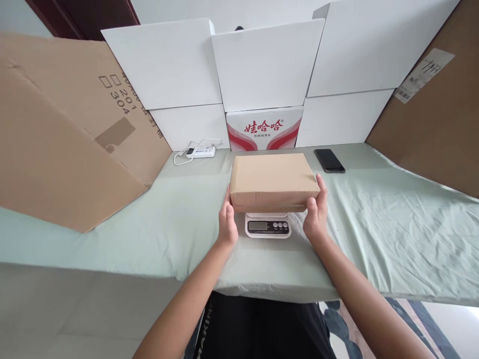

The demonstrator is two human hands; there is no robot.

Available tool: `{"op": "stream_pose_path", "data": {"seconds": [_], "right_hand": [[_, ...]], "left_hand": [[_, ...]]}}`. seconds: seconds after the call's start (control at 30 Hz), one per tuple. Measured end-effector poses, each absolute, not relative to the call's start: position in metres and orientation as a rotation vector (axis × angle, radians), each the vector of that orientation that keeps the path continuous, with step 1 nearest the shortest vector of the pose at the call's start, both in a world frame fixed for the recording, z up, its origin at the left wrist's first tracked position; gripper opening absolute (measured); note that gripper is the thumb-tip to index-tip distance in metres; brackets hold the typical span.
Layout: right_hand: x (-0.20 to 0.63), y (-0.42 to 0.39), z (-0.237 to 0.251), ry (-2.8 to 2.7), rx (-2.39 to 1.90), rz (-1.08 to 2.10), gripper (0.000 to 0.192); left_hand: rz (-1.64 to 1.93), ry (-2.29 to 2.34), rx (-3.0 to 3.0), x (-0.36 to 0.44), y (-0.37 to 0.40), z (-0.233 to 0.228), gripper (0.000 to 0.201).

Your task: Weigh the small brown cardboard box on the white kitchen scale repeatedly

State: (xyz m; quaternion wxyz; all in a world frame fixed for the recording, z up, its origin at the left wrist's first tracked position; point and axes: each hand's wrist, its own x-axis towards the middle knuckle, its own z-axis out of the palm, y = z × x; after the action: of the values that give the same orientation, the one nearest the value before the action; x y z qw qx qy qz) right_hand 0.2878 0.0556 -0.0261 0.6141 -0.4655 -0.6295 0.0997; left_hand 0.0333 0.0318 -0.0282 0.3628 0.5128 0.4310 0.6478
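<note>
Between my two hands is a closed brown cardboard box point(273, 174), held by its left and right ends. My left hand point(228, 222) grips the left end, thumb at the near corner. At the right end, my right hand point(316, 214) has its thumb on the near side and fingers along the far side. Under the box stands a white kitchen scale point(268, 233), its display and buttons showing in front. The box covers the scale's platform, so I cannot tell whether it rests fully on it. No digits are readable on the display.
A black phone point(329, 160) lies behind the box to the right. Back left is a white power strip point(201, 151) with a cord. White boxes point(267, 70) line the back, and large cardboard panels point(71, 134) stand at both sides. A pale green cloth point(168, 209) covers the table.
</note>
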Motion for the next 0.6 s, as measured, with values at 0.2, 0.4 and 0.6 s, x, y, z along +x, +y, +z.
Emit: {"op": "stream_pose_path", "data": {"seconds": [0.2,0.4,0.6], "right_hand": [[0.291,0.050,-0.008,-1.445,-1.081,0.374,0.072],[0.295,0.090,0.034,-1.532,-0.942,0.222,0.069],[0.276,0.175,0.000,-1.434,-0.898,0.277,0.088]], "left_hand": [[1.667,1.054,1.367,0.034,0.028,-0.010,0.083],[1.731,0.939,1.355,0.024,0.075,0.039,0.082],[1.793,1.082,1.102,0.048,0.158,0.000,0.093]]}}
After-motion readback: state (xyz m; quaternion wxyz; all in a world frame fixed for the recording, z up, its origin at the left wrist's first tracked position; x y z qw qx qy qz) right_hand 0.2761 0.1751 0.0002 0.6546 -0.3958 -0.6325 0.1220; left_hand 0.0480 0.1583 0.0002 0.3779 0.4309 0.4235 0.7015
